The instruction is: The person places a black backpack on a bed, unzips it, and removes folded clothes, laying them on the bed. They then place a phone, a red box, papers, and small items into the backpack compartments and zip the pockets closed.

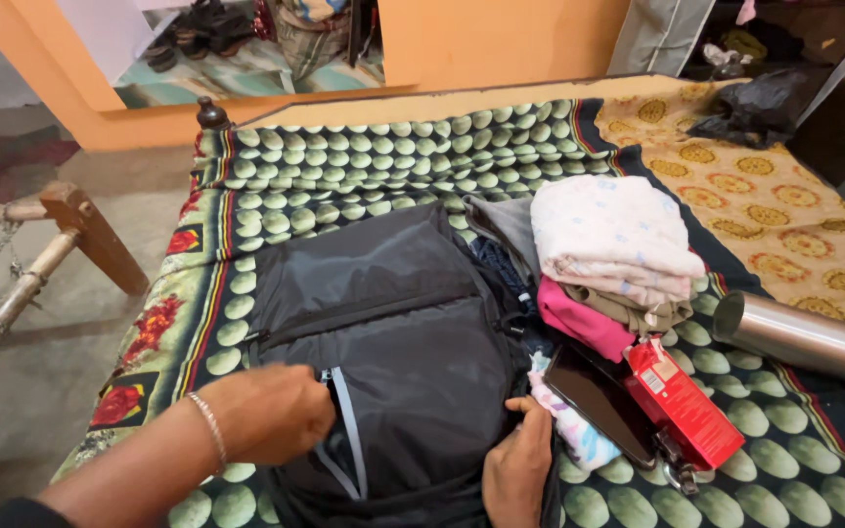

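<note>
Backpack (393,332) lies flat on the bedspread (344,156). Left hand (271,411) pinches at the front pocket zip; right hand (518,460) clamps the bag's side edge. Risks: zip snagging on lining; phone (599,401) and red box (682,401) nudged off the clothes (608,244) beside.

A thin metal bangle (209,422) was worn on the left wrist, and a dark sleeve edge (12,512) was seen at the forearm's end. The left hand (271,413) and right hand (518,467) were left bare, ungloved.
</note>
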